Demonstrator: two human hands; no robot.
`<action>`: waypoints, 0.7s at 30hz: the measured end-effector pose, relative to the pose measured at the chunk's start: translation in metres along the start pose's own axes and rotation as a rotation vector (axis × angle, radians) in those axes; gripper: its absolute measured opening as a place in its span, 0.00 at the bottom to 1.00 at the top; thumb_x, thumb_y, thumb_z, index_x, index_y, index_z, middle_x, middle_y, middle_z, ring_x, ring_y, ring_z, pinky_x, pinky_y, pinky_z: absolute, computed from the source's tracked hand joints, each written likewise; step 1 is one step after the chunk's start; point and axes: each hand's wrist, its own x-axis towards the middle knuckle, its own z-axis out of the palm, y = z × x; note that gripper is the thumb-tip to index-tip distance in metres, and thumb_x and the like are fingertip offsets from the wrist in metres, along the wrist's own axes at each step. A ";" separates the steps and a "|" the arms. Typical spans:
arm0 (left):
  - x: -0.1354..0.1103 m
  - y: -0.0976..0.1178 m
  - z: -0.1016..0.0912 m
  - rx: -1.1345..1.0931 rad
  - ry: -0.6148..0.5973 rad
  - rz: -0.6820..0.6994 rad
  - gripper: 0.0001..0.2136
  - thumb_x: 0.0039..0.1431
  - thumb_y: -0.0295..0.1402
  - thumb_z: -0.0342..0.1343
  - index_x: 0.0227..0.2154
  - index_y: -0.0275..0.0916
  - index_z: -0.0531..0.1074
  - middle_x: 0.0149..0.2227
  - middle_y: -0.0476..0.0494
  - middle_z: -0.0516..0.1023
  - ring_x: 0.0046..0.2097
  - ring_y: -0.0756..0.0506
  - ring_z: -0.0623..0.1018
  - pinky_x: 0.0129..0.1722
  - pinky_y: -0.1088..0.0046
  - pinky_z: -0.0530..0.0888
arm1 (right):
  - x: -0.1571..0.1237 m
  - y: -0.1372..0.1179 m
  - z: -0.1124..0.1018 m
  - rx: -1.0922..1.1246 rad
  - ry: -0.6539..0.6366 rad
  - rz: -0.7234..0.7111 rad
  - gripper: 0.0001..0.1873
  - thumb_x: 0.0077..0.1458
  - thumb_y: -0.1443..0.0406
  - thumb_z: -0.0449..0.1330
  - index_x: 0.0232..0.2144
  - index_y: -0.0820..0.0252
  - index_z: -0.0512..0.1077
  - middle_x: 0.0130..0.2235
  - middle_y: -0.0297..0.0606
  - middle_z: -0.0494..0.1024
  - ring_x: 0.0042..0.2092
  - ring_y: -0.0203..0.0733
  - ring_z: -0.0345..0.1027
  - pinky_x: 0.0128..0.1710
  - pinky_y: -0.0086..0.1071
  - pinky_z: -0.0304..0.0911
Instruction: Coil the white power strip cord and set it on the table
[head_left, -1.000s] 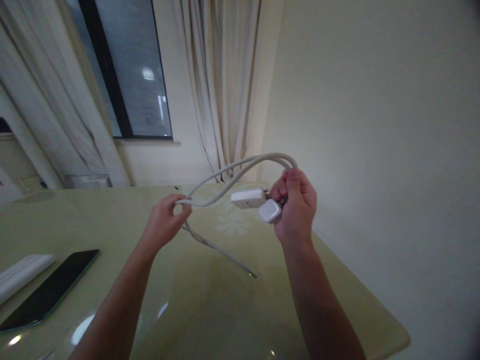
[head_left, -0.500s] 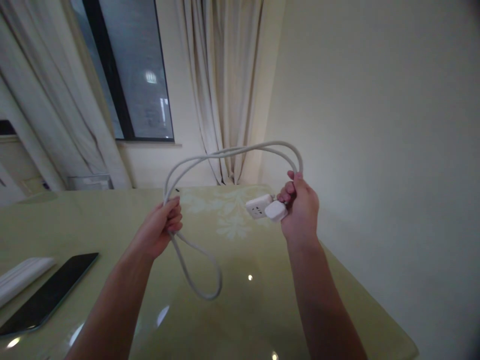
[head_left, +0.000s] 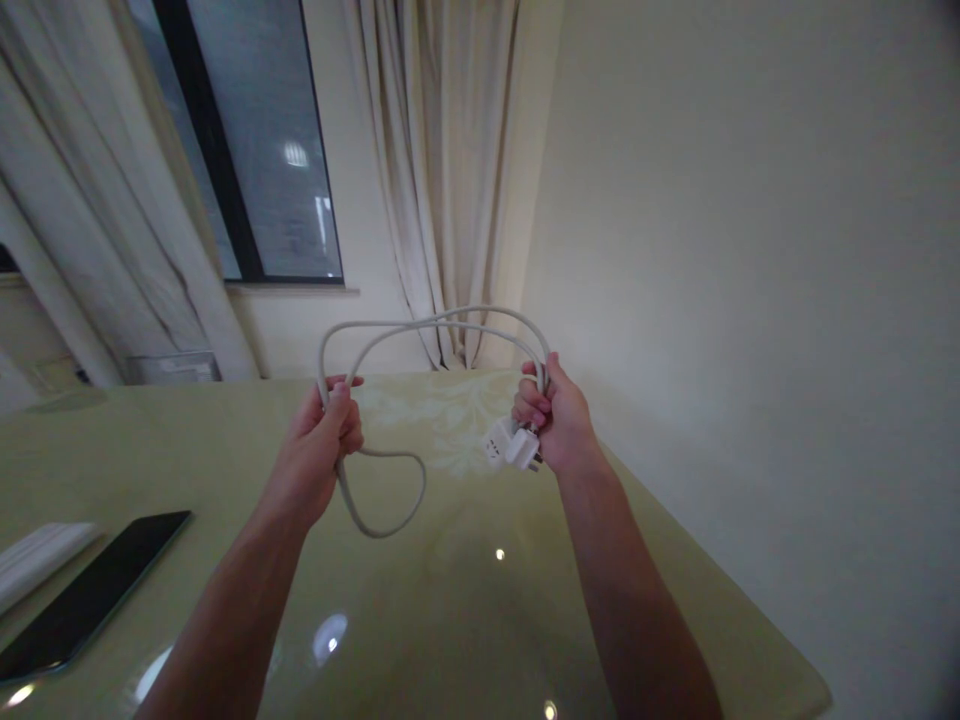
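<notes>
A pale grey extension cord (head_left: pixel 435 322) arches doubled between my two hands above the table. My left hand (head_left: pixel 326 440) is closed around both strands, and a loop of cord hangs below it. The other end of the doubled cord is gripped in my right hand (head_left: pixel 551 410). Beneath those right fingers dangle a white plug (head_left: pixel 523 449) with its prongs showing and a small white socket block (head_left: pixel 495 443), side by side. My palms hide part of the cord.
The glossy yellow-green table (head_left: pixel 435 620) has a pale leaf pattern near its far edge. At the left lie a black tablet-like slab (head_left: pixel 94 590) and a white long object (head_left: pixel 41 560). A wall (head_left: pixel 750 300) runs along the right; curtains (head_left: pixel 442 180) hang behind.
My right hand has moved left and slightly down, closer to my left hand. The plug and socket block have turned and shifted down with it. The hanging loop has swung up and become smaller.
</notes>
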 end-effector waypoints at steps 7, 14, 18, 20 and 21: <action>-0.003 0.008 0.014 -0.330 0.223 0.003 0.20 0.62 0.28 0.62 0.22 0.40 0.56 0.16 0.61 0.48 0.19 0.54 0.44 0.17 0.76 0.51 | -0.015 0.017 0.024 0.328 -0.191 0.292 0.23 0.76 0.56 0.49 0.26 0.57 0.61 0.15 0.18 0.47 0.16 0.28 0.35 0.20 0.23 0.46; -0.013 0.021 0.014 -0.629 0.268 0.040 0.24 0.68 0.29 0.52 0.19 0.39 0.44 0.13 0.57 0.44 0.19 0.52 0.40 0.19 0.74 0.56 | -0.041 0.067 0.055 0.289 -0.427 0.375 0.29 0.67 0.53 0.62 0.20 0.56 0.54 0.13 0.17 0.48 0.16 0.27 0.32 0.19 0.26 0.43; -0.022 0.038 0.014 -0.775 0.186 0.117 0.24 0.70 0.31 0.47 0.21 0.41 0.40 0.14 0.57 0.40 0.18 0.52 0.40 0.20 0.73 0.59 | -0.042 0.094 0.056 -0.031 -0.409 0.370 0.26 0.58 0.51 0.69 0.18 0.60 0.67 0.12 0.18 0.49 0.15 0.25 0.35 0.17 0.28 0.34; -0.025 0.041 0.015 -0.841 0.148 0.137 0.23 0.71 0.31 0.45 0.21 0.41 0.40 0.15 0.57 0.39 0.17 0.52 0.40 0.20 0.72 0.58 | -0.041 0.101 0.056 -0.143 -0.356 0.291 0.25 0.55 0.48 0.70 0.21 0.64 0.75 0.13 0.18 0.50 0.16 0.24 0.35 0.18 0.30 0.31; -0.025 0.040 0.016 -0.871 0.139 0.135 0.23 0.71 0.31 0.44 0.21 0.41 0.41 0.15 0.57 0.38 0.17 0.53 0.41 0.20 0.72 0.58 | -0.041 0.103 0.056 -0.173 -0.332 0.271 0.26 0.55 0.47 0.70 0.23 0.65 0.76 0.13 0.18 0.50 0.16 0.24 0.35 0.18 0.30 0.30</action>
